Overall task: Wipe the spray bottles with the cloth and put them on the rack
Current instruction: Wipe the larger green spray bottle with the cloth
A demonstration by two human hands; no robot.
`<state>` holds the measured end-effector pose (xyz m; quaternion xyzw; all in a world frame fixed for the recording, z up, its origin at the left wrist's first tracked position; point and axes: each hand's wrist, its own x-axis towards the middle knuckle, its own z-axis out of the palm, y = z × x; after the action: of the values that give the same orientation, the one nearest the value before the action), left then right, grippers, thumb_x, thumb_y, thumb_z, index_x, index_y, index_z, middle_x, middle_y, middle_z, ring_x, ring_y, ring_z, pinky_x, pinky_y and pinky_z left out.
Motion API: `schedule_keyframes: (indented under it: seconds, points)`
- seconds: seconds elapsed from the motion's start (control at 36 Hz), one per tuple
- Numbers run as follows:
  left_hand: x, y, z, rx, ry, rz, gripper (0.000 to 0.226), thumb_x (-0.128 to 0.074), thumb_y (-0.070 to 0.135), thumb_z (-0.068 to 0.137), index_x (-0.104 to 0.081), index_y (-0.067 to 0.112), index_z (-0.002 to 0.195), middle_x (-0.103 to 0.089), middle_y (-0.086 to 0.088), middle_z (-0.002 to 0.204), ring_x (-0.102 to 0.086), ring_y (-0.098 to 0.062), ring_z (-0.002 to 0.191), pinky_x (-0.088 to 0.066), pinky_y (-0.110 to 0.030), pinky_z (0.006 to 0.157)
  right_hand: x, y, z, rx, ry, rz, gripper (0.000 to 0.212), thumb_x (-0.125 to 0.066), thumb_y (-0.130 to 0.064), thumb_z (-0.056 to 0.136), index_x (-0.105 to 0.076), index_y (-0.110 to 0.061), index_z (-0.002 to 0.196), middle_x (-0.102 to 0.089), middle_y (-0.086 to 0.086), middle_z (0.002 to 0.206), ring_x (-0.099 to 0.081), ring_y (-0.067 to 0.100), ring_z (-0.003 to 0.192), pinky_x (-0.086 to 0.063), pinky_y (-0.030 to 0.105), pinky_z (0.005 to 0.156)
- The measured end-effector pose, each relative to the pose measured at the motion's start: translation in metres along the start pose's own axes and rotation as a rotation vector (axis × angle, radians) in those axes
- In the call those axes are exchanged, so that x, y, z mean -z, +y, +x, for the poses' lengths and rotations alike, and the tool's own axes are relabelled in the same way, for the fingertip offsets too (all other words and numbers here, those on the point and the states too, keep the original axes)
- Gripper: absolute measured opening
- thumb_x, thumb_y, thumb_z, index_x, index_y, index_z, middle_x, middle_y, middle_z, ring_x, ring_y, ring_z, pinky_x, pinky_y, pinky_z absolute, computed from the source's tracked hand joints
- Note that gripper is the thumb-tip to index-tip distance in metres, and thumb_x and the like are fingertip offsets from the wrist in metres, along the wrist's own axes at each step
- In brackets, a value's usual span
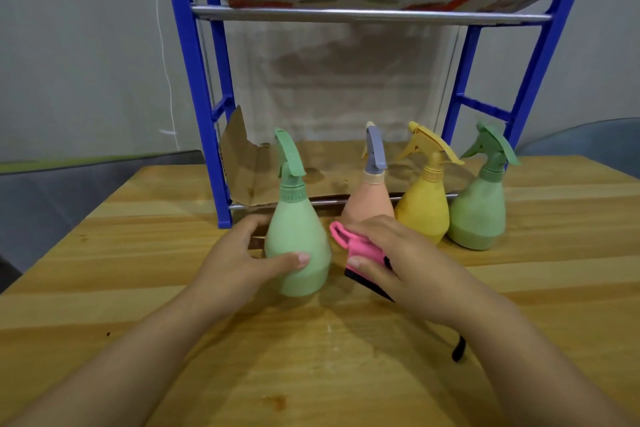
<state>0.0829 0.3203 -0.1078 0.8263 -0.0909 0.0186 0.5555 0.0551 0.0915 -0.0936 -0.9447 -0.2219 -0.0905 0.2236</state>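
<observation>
Green spray bottle (pixel 297 239), the nearest one, stands upright on the table (pixel 138 253) just in front of the blue rack (pixel 194 80). The left hand (pixel 239 258) wraps its lower body, thumb across the front and fingers curled round the far side. Just beside it on the right, the right hand (pixel 391 253) pinches a bunched pink cloth (pixel 353 246) between thumb and fingers; the cloth looks close to the bottle's flank, though I cannot tell whether it touches.

Behind the cloth stand a peach bottle (pixel 369 204), a yellow bottle (pixel 424 208) and a second green bottle (pixel 479 215), in a row along the rack's lower edge, none yet on a shelf.

Wiping seems to be the step in hand. It would go best with the left grip kept low and firm so the bottle stays upright, the cloth drawn round the body and up to the neck and trigger, and the bottle turned to reach its far side. Cardboard (pixel 346 163) lines the lower shelf, which looks the easier landing place.
</observation>
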Motion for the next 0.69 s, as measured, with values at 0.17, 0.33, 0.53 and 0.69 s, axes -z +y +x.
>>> schedule_keyframes:
  seconds: [0.17, 0.33, 0.53, 0.69]
  points:
    - [-0.013, -0.01, 0.021, 0.071, 0.006, 0.063, 0.082, -0.083, 0.051, 0.05, -0.052, 0.027, 0.122, -0.061, 0.006, 0.114, -0.058, -0.014, 0.104, -0.057, -0.042, 0.079, 0.014, 0.021, -0.004, -0.019, -0.108, -0.047, 0.049, -0.055, -0.041, 0.093, -0.04, -0.038, 0.14, -0.047, -0.023, 0.125, -0.048, -0.001, 0.11, -0.043, 0.022, 0.095]
    - [-0.03, -0.009, 0.039, 0.031, 0.09, 0.151, 0.077, -0.083, 0.036, 0.061, -0.046, 0.027, 0.128, -0.055, 0.013, 0.118, -0.055, -0.008, 0.105, -0.053, -0.032, 0.085, 0.021, 0.043, -0.003, -0.018, -0.15, -0.061, 0.051, -0.057, -0.044, 0.091, -0.04, -0.038, 0.139, -0.045, -0.024, 0.129, -0.046, -0.001, 0.114, -0.044, 0.024, 0.097]
    - [-0.035, -0.008, 0.056, 0.023, 0.158, 0.226, 0.077, -0.084, 0.033, 0.062, -0.049, 0.023, 0.129, -0.051, 0.005, 0.127, -0.052, -0.011, 0.114, -0.048, -0.037, 0.097, 0.032, 0.061, -0.002, 0.004, -0.172, -0.051, 0.055, -0.06, -0.044, 0.088, -0.04, -0.037, 0.139, -0.045, -0.023, 0.128, -0.047, -0.001, 0.114, -0.044, 0.022, 0.097]
    - [-0.037, -0.003, 0.048, 0.037, 0.206, 0.2, 0.073, -0.084, 0.029, 0.063, -0.05, 0.026, 0.128, -0.055, 0.012, 0.123, -0.053, -0.012, 0.115, -0.046, -0.031, 0.091, 0.038, 0.067, -0.006, -0.04, -0.14, 0.042, 0.083, -0.077, -0.048, 0.068, -0.037, -0.035, 0.14, -0.037, -0.029, 0.119, -0.036, -0.014, 0.106, -0.032, -0.004, 0.086]
